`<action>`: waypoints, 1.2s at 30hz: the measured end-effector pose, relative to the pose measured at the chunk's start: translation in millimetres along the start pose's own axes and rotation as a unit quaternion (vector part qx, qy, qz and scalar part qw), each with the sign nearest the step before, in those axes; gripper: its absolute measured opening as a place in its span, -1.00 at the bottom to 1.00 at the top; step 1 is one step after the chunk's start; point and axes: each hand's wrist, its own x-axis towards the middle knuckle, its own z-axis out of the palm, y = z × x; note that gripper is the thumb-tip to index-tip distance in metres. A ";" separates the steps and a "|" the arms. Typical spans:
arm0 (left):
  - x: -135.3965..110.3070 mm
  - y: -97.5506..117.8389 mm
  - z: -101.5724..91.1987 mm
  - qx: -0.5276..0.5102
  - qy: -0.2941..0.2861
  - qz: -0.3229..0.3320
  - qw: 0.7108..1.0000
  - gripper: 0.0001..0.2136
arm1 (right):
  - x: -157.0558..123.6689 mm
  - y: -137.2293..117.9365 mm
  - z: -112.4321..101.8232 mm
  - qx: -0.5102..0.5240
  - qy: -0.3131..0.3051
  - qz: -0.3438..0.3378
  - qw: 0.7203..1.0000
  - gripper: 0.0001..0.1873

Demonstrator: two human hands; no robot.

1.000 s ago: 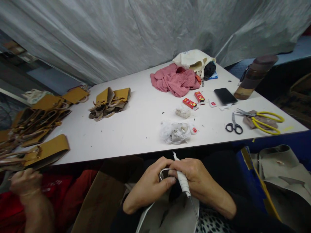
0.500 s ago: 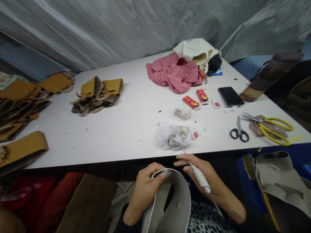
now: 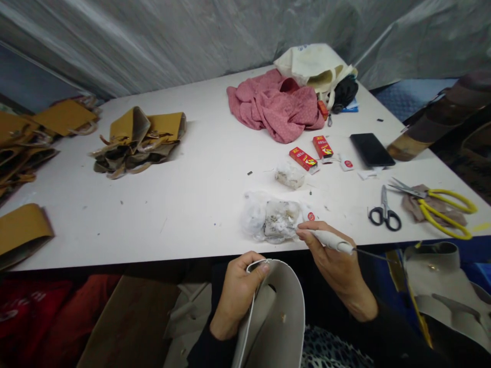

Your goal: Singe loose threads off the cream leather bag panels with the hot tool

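My left hand (image 3: pixel 240 294) pinches the upper edge of a light grey leather bag piece (image 3: pixel 287 301), its thumb lying inside the rim. The piece curves into an open loop with a small metal fitting on its wall. My right hand (image 3: pixel 333 255) grips a thin tool with a white wrapped handle (image 3: pixel 330 240); a thin rod or wire trails from its rear end. The tool's front end is at the right side of a stained white block (image 3: pixel 282 217) lying in crumpled clear plastic. Whether the tip touches the block I cannot tell.
On the white table (image 3: pixel 184 204) lie black scissors (image 3: pixel 384 214), yellow-handled scissors (image 3: pixel 441 207), red boxes (image 3: pixel 304 159), a phone (image 3: pixel 372 150) and pink cloth (image 3: pixel 274 107). Mustard bags (image 3: pixel 141 138) are at left. A bottle (image 3: pixel 433 122) stands right. More grey pieces (image 3: pixel 441 286) sit below right.
My right hand has moved up and forward from beside the bag piece, bringing the tool to the white block. My left hand keeps its hold; the view has shifted slightly.
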 end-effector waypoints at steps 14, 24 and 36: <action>3.9 3.9 4.2 0.008 0.014 -0.029 0.999 -0.81 | 22.2 -4.5 11.9 -0.120 -0.081 -0.082 0.986 -0.74; 2.2 2.5 3.8 0.025 0.006 -0.030 0.999 -0.84 | 23.8 -5.0 15.9 -0.127 -0.095 -0.126 0.979 -0.77; -2.4 7.4 10.9 0.036 -0.014 0.000 0.999 -0.85 | -13.1 -22.2 1.2 0.159 -0.114 0.103 0.975 -0.69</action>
